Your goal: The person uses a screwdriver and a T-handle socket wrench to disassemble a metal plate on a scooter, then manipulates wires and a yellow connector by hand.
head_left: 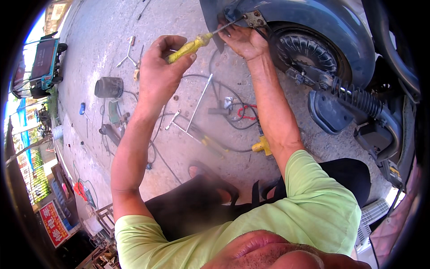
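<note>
L hand (pixel 165 60) fingers clamped on screwdriver (pixel 191 47) hdl, tip at metal bracket (pixel 256 19) by fender (pixel 313 15); press firm, turn w/o tilting; R hand (pixel 245 41) near tip, can't tell if fingers grip

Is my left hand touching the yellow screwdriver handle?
Touching. The head view shows the left hand closed around the yellow screwdriver handle.

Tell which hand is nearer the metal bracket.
Right. The right hand is just below the metal bracket in the picture; the left hand is farther left, around the yellow screwdriver handle.
</note>
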Demonstrator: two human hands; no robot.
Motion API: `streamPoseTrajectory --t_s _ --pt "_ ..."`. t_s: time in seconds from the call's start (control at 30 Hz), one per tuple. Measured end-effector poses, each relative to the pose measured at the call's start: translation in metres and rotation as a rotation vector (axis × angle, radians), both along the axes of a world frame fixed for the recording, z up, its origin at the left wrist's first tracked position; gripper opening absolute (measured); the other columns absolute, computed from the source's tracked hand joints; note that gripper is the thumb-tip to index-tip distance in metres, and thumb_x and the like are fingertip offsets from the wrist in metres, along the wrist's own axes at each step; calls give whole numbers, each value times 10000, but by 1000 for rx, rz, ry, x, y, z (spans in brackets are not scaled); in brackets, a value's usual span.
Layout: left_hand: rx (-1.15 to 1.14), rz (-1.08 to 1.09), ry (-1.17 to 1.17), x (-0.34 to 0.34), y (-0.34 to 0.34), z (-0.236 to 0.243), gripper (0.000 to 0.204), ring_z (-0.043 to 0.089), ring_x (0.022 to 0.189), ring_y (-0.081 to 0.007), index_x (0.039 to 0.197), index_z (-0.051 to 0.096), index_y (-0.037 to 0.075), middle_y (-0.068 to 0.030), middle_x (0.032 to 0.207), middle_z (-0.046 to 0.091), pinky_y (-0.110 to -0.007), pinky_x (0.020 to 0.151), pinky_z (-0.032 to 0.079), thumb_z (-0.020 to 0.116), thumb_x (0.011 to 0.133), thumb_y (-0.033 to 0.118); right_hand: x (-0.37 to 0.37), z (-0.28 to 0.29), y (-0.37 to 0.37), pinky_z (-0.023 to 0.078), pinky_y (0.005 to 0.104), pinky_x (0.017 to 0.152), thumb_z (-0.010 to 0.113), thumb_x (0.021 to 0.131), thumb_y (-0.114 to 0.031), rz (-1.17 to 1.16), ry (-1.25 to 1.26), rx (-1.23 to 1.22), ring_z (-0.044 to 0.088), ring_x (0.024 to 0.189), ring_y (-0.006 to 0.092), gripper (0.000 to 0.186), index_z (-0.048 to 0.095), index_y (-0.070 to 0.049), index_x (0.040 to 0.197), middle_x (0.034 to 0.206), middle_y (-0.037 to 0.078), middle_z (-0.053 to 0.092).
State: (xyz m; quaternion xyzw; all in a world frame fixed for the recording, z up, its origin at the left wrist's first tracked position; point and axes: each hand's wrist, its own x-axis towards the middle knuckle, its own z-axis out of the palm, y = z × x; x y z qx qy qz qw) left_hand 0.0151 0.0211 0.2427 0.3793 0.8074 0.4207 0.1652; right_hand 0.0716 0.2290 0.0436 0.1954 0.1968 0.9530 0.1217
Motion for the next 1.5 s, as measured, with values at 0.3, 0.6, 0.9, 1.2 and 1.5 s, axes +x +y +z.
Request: streamPoseTrajectory --t_s 0.3,0.6,0.9,1.2,1.5 --pt "-145 44 -536 -8 2 8 312 605 599 -105 1116 646 -33 -84 837 685 -219 464 418 685 943 224 1 24 -13 262 589 1162 546 958 -437 -257 -480 132 389 1382 362 660 435 45 1395 1439 198 466" --pt "-57 -18 -629 -15 4 -1 349 564 605 -79 1149 615 -27 -71 861 671 -178 468 374 740 884 164 12 48 -18 180 575 1203 442 941 -416 -214 -535 203 323 1425 364 661 394 37 1420 1488 213 392" --pt "-121 -33 -371 -26 5 -9 290 484 549 -60 1098 650 -35 -87 822 688 -193 468 340 700 936 199 10 50 -17 159 563 1208 417 909 -441 -195 -542 187 285 1448 355 713 389 64 1412 1497 240 368" --pt "-106 -18 -373 -25 6 -14 227 553 620 -84 1022 673 -10 -68 828 693 -237 550 428 732 902 173 6 34 -16 161 613 1206 571 900 -427 -244 -516 197 284 1450 383 723 414 71 1400 1489 233 388" --pt "-65 -165 742 6 1 -14 276 697 861 -225 1072 674 32 -108 1002 683 -328 746 551 781 825 94 9 46 -15 205 584 1185 459 926 -410 -190 -534 130 333 1413 367 651 424 53 1382 1457 249 408"
